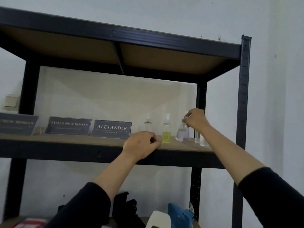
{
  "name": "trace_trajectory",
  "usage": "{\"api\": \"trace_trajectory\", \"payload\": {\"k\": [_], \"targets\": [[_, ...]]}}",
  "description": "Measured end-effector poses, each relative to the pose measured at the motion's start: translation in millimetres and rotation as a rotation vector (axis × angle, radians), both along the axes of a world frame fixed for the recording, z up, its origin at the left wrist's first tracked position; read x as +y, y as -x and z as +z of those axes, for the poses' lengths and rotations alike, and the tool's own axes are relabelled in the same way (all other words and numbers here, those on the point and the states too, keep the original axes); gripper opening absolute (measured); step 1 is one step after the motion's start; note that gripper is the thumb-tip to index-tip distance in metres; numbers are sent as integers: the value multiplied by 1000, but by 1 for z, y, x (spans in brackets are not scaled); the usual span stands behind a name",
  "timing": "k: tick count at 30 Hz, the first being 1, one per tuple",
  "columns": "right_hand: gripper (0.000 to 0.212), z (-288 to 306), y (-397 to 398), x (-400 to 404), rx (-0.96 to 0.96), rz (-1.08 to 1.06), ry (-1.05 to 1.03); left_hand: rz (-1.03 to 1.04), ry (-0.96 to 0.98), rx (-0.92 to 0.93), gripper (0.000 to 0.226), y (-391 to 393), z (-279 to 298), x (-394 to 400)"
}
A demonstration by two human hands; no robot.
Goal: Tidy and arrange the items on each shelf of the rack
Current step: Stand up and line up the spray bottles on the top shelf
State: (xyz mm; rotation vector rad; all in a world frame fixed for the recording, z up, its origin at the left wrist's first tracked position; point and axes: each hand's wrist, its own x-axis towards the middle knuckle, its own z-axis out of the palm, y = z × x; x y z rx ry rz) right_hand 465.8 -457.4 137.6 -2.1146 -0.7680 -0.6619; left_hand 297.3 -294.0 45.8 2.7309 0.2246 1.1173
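Rack (245, 89): dark metal uprights and board shelves stand against a pale wall; you are working at the shelf (82, 140) near your eye level, so both your arms reach up and forward.
Lower shelf: a blue object (180, 214), a white one (158, 218) and black pieces (126, 206) lie below, too cropped to identify; that level probably has yet to be tidied.
Name plates: three dark plates stand in a row on the left half of the shelf, reading "ALEXANDER" (111, 129), "TIMES NEW ROMAN" (69, 125) and one cut off at the edge (17, 123). They face outward, so they can be read from the front.
Left hand (141, 146): your fingers are curled and hold nothing; the hand rests on the front lip of the shelf beside the yellow bottle (166, 129), likely to steady you.
Right hand (195, 120): your fingertips pinch the top of a clear spray bottle (181, 133), which stands upright on the shelf's right part.
Bottles: the yellow bottle and a clear one (147, 124) stand apart to the left; a purple-tinted one (186, 133) sits just behind the held bottle, and two more clear ones (201, 139) crowd behind your wrist.
Next: the right-hand cluster appears to need spacing out into a line.
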Motion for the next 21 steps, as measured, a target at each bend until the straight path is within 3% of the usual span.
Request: {"api": "trace_trajectory", "payload": {"k": [16, 19, 21], "targets": [[36, 10, 7, -1, -41, -13, 60, 3, 27, -1, 35, 5, 1, -4], [33, 9, 32, -8, -172, -21, -101, -35, 32, -6, 31, 11, 2, -5], [24, 0, 61, -9, -290, 83, -245, -106, 54, -60, 27, 22, 2, -7]]}}
